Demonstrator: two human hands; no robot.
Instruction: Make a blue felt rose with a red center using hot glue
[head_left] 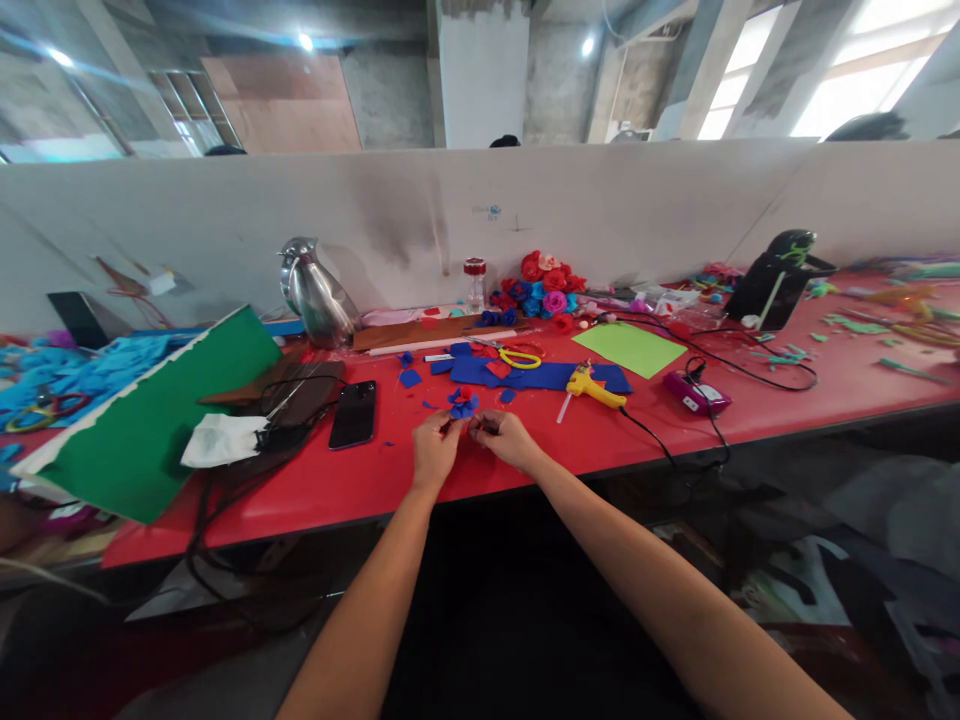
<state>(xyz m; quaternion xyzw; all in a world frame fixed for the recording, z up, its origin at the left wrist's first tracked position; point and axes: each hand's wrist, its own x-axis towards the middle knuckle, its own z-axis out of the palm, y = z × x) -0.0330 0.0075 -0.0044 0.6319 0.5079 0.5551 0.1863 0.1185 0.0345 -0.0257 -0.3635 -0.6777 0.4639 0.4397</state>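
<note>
Over the front part of the red table, my left hand (436, 447) pinches the base of a small blue and red flower (463, 403). Close beside it on the right, my right hand (502, 437) has its fingers curled together near the flower's underside; what they hold is too small to make out. Behind the hands lies a strip of dark blue paper (536, 375) with yellow-handled scissors (519, 357) on it. A yellow glue gun (592, 386) rests at the strip's right end. Small blue scraps (410, 378) are scattered to the left of the strip.
A black phone (352, 414) and a green board (172, 420) are to the left on the red table (390, 480). Farther back stand a steel jug (319, 295) and a bunch of paper flowers (553, 285). Green paper (630, 347) and a purple box (696, 393) with cables sit right.
</note>
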